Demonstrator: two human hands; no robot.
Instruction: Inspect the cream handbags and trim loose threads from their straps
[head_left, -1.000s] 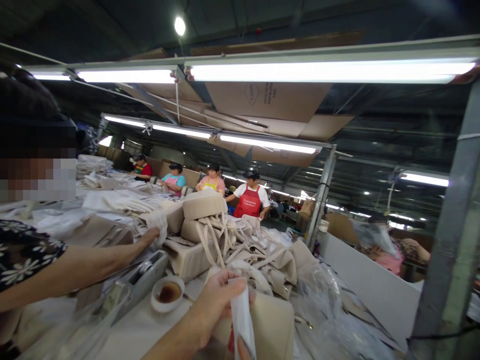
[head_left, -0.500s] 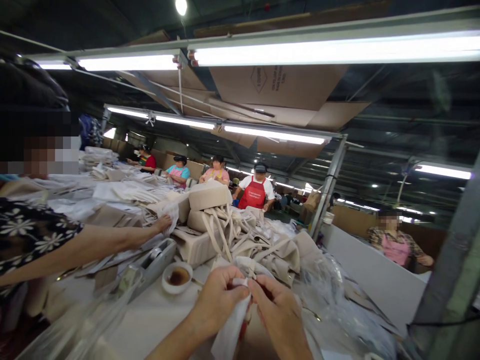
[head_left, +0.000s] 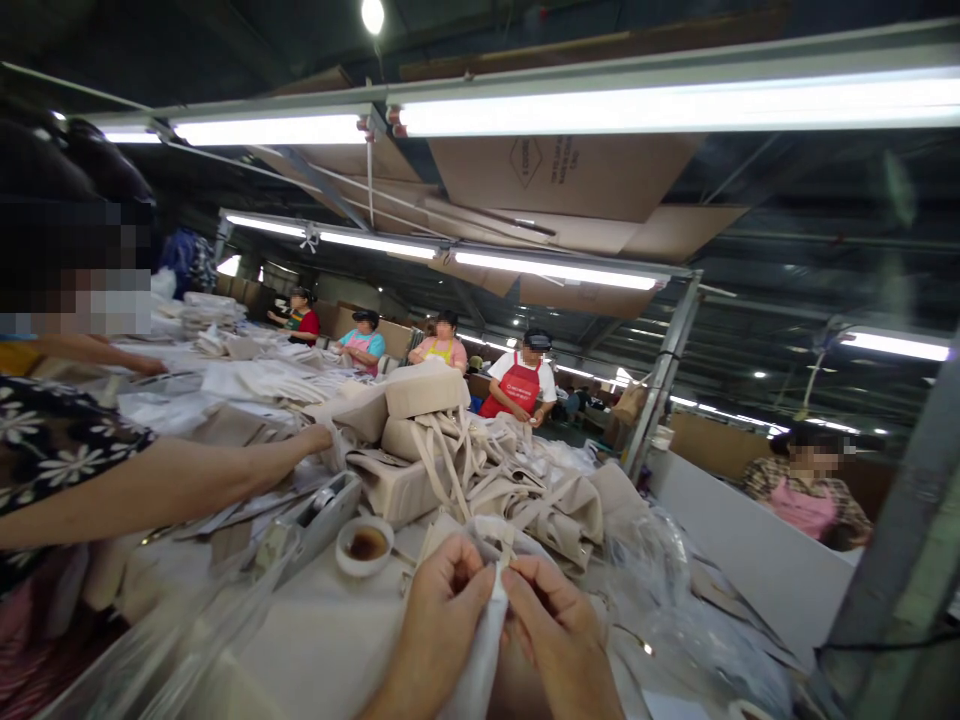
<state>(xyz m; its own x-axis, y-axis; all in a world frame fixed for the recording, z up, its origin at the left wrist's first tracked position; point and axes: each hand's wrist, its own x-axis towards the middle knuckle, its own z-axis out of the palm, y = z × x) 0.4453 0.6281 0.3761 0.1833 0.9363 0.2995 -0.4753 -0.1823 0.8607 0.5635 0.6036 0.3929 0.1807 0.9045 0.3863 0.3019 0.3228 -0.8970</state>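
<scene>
My left hand is closed in a pinch on a thin white wrapping sheet, which hangs down between my hands. Opposite it, my right hand pinches the same sheet near its upper end; the two sets of fingertips almost meet. A narrow pale strip rises just above my fingertips. Behind them, more white sheeting lies against beige material. What is inside the folds is hidden by my fingers.
A small white bowl of brown liquid stands to the left. Beige bags with straps are heaped ahead. Clear plastic lies to the right. A co-worker's arm reaches in from the left; a metal post stands right.
My hands have shifted slightly, and the white sheet now hangs straighter between them. The left co-worker's hand has drawn back a little, and another arm shows behind it.
</scene>
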